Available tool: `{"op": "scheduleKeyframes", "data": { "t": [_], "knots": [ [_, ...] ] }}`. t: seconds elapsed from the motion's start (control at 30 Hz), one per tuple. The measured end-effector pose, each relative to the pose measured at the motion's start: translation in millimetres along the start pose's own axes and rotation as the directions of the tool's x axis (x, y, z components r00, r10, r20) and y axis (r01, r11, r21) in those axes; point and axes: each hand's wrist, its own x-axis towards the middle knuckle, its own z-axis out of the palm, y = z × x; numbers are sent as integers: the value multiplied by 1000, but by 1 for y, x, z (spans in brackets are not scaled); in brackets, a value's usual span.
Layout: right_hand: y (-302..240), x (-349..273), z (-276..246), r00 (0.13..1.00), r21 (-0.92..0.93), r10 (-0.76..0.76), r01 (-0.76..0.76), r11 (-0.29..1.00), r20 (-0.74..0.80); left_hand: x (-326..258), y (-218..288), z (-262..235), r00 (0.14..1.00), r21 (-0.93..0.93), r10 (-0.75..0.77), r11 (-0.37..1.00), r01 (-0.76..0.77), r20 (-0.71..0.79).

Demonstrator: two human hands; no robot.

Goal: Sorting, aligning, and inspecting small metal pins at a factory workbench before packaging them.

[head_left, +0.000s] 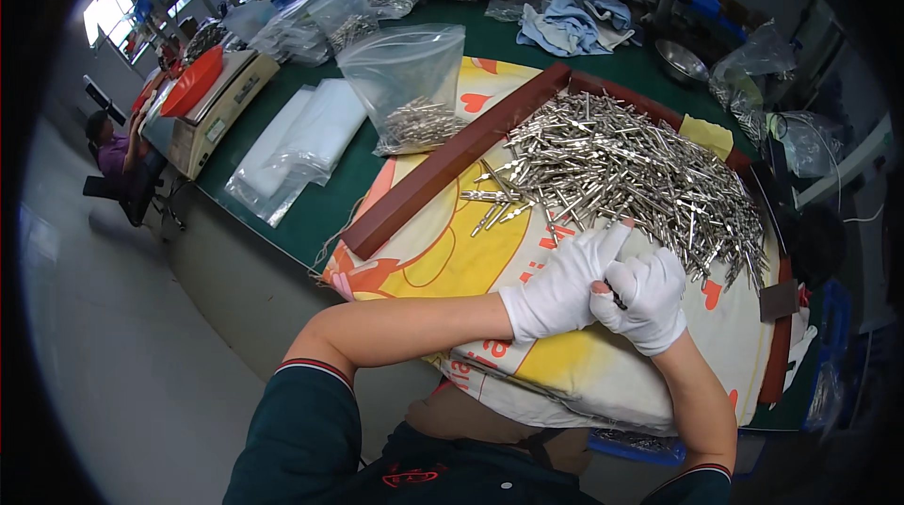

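Note:
Both my hands wear white gloves with some bare fingertips, and they meet over the near side of the metal pile. My left hand is closed, one finger reaching forward to the pile's edge; what it holds, if anything, is hidden. My right hand is curled into a fist against it, with a small dark bit showing by the thumb, too little to name. Beyond them a heap of slim silvery metal pins or shafts spreads over a printed cloth. Several loose pieces lie at its left edge.
A brown-red wooden frame borders the heap. Left of it stand a zip bag of metal pieces, flat clear bags and a scale with an orange tray. Blue cloths and a metal bowl lie behind.

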Motion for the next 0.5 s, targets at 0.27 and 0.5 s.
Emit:
{"op": "scheduleKeyframes", "data": {
  "t": [0.27, 0.5],
  "knots": [
    [-6, 5, 5, 1000, -29, 11, -11, 1000, -11, -3, -5, -1, 964, 356, 159, 932, -75, -213],
    [-10, 4, 7, 996, 10, 53, -52, 999, -66, -4, -9, -9, 990, 377, 130, 921, -97, -61]
  ]
}}
